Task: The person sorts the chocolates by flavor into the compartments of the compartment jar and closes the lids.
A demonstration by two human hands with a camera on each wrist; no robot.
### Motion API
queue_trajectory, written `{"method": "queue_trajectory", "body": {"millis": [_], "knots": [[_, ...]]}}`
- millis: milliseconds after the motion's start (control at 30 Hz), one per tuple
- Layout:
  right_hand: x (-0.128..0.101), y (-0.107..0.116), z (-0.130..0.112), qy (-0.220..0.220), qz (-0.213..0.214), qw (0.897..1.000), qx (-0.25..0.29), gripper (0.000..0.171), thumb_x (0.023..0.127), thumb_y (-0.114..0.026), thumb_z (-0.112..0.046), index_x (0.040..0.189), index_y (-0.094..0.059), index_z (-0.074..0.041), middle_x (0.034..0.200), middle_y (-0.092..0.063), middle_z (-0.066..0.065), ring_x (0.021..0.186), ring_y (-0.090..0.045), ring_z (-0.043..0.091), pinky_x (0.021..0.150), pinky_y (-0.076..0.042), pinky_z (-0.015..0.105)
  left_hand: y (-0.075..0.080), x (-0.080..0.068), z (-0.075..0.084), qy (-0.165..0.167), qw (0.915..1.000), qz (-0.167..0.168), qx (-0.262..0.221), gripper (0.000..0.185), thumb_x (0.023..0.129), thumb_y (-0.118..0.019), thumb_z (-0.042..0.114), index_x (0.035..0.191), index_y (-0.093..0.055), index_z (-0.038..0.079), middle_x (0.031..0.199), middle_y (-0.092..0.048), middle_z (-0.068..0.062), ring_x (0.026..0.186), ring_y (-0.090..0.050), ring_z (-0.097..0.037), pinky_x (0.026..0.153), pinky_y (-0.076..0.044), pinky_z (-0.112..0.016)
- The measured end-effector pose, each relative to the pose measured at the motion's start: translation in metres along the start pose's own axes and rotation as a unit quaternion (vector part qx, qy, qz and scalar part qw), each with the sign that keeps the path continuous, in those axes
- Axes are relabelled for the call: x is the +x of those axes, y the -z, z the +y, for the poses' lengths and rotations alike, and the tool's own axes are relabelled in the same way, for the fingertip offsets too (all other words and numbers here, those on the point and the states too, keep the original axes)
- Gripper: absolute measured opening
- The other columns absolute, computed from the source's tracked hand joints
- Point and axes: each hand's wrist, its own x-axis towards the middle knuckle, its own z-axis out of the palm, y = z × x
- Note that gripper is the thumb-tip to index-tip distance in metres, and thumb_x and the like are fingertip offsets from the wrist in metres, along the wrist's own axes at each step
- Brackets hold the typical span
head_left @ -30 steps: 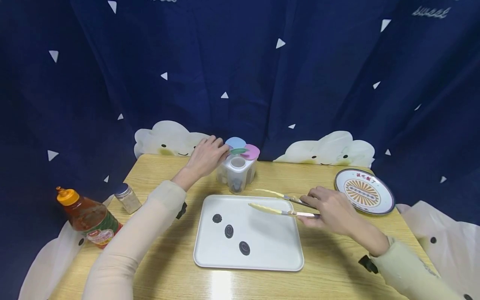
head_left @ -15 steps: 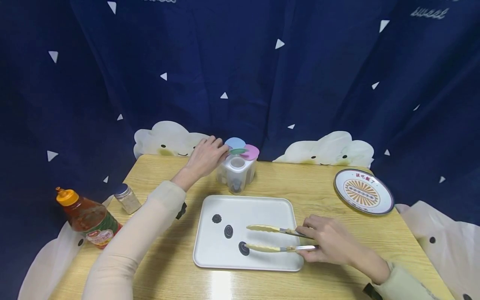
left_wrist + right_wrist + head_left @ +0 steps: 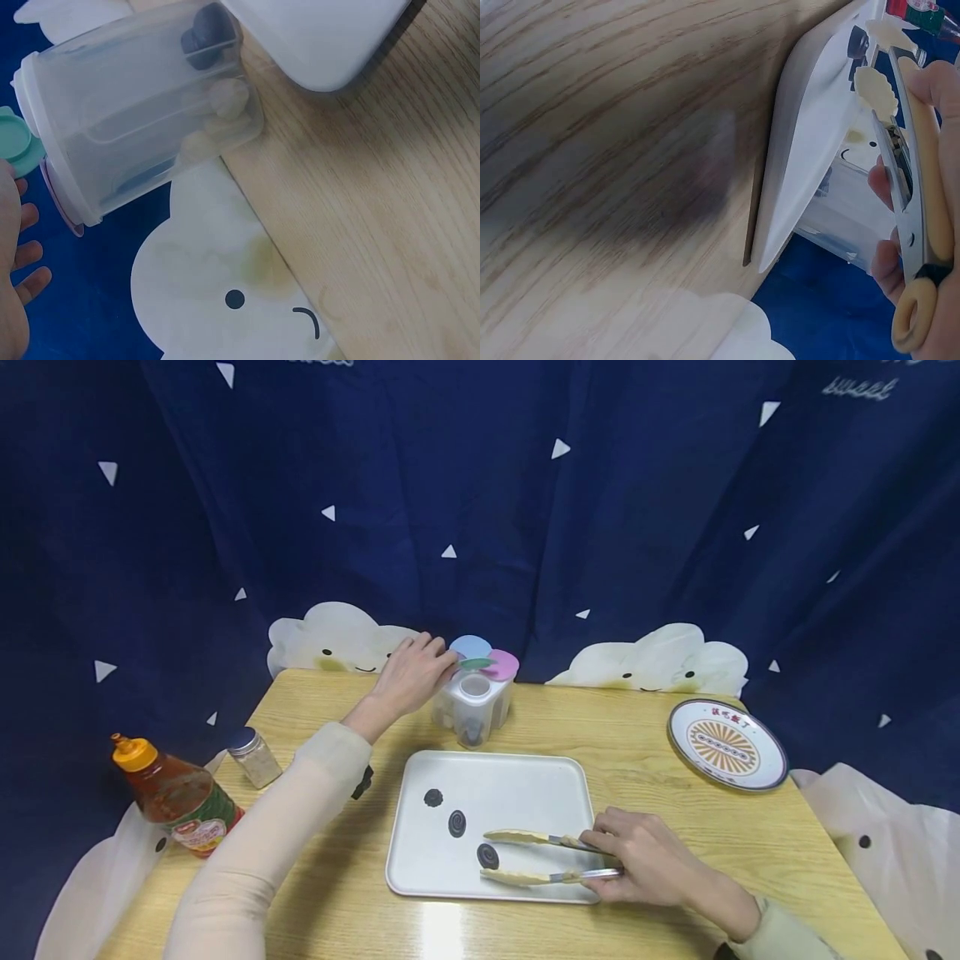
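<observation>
My right hand [image 3: 651, 858] grips a pair of tongs [image 3: 517, 877] with pale yellow tips. The spread tongs reach over the white tray [image 3: 525, 777], one tip either side of a dark spiral-patterned oval piece [image 3: 487, 857]. Another spiral oval [image 3: 457, 823] and a small dark scalloped piece [image 3: 433, 797] lie farther back on the tray. My left hand [image 3: 416, 675] touches the raised green lid [image 3: 26, 146] of a clear, divided container [image 3: 480, 710], its other fingers loose. Dark and pale pieces sit inside the container. A pink lid [image 3: 502, 665] and a blue lid [image 3: 470, 647] top its other sections.
Left on the wooden table [image 3: 622, 710] stand a red sauce bottle [image 3: 180, 802] with an orange cap and a small shaker jar [image 3: 257, 758]. A patterned plate [image 3: 727, 743] lies at the right. A dark blue curtain [image 3: 480, 485] hangs behind the table.
My right hand has brought the tongs toward the front of the tray, so the nearest oval piece now lies between the tips. My left hand has stayed at the green lid.
</observation>
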Motion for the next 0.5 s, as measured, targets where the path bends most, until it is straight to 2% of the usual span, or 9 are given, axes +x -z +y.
{"method": "queue_trajectory", "body": {"millis": [500], "knots": [[0.0005,-0.0049,-0.0019,-0.002,-0.007,1.0,0.0,0.038,0.078,-0.088,-0.052,0.095,-0.075,-0.021,0.082,-0.06,-0.018,0.073,-0.039,-0.008,0.059,-0.031,0.006,-0.0003,-0.0004,0.0005,-0.004,0.9999,0.01,-0.001,0.018,0.107,-0.061,0.028,0.116,-0.071,0.016,0.098,-0.067,-0.007,0.089,-0.056,-0.028,0.074,-0.049,-0.039]]}}
